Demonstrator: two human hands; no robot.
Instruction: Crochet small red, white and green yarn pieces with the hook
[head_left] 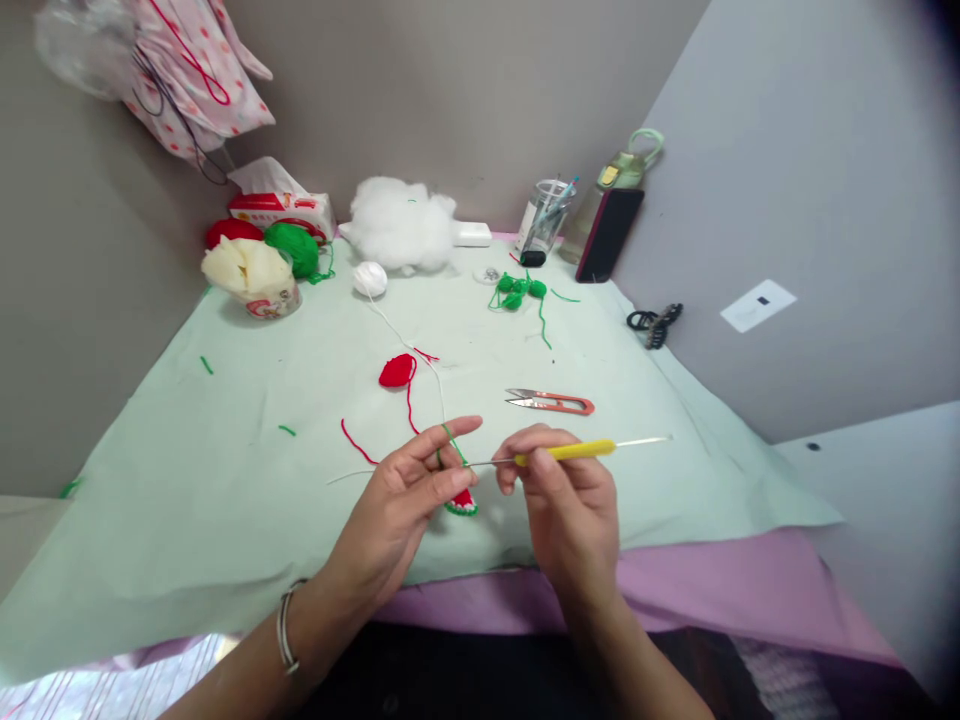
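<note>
Left hand (401, 490), palm inward above the tabletop (225, 520)'s near side: thumb and fingers pinched on a small red, white and green crochet piece (463, 502), green yarn (453, 442) over the extended forefinger. Right hand (570, 495), opposite: fingers curled closed round a yellow-handled crochet hook (589, 451), its shaft reaching leftward to the piece.

We see a smooth, yellow, plastic-looking handle and thin, shiny metal ends on the crochet hook (577, 451), and matt stitched yarn in the crocheted piece (462, 503). We find bright metal on the bracelet (283, 630) and the blades of the snips (559, 402), fluffy matt fibre in the stuffing (401, 225), and smooth dark gloss on the phone (611, 237). The worktop cover (225, 520) looks to us like matt cloth, lightly creased
</note>
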